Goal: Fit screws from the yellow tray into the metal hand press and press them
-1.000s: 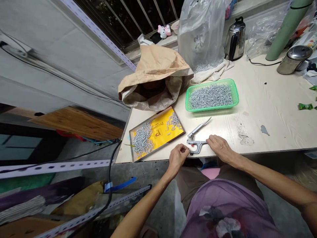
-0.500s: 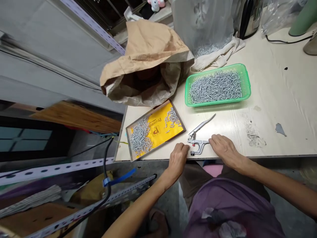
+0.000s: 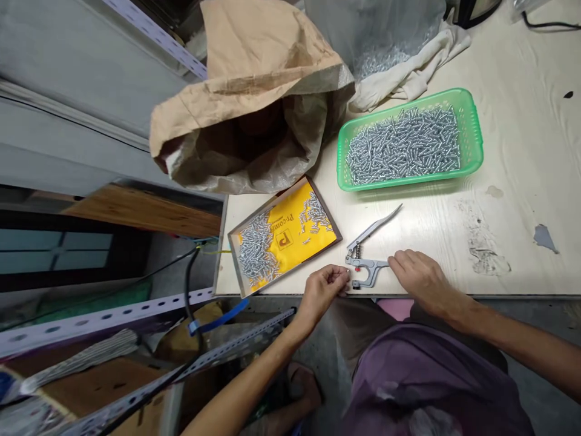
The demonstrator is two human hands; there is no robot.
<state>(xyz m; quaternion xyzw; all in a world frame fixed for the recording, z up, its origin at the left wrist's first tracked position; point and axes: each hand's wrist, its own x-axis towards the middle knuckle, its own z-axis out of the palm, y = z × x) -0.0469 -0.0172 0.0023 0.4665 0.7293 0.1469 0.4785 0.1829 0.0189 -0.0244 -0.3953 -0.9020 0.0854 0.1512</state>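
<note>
My right hand (image 3: pixel 420 275) is closed on the lower handle of a pair of grey snap-fastener pliers (image 3: pixel 373 267), lying at the table's front edge. The pliers' jaws point left; the upper handle is raised, with a small coil spring and a red tip at the jaw. Just left of the jaws, my left hand (image 3: pixel 323 290) is in a pinch, thumb against fingers; what it holds is too small to make out. Beyond that hand lies a shallow tray (image 3: pixel 313 252) with a yellow lining, bearing two heaps of small metal springs (image 3: pixel 257 248).
A green basket (image 3: pixel 408 180) full of small metal springs stands behind the pliers. An open brown paper sack (image 3: pixel 267 79) stands behind the tray. A white cloth (image 3: pixel 415 75) and a clear plastic bag (image 3: pixel 376 36) lie at the back. A perforated metal rail (image 3: pixel 113 316) is at the left.
The view has shifted nearer to the table. My left hand has turned slightly, so its thumb and fingertips show in a pinch beside the jaws. My right hand keeps its hold on the pliers.
</note>
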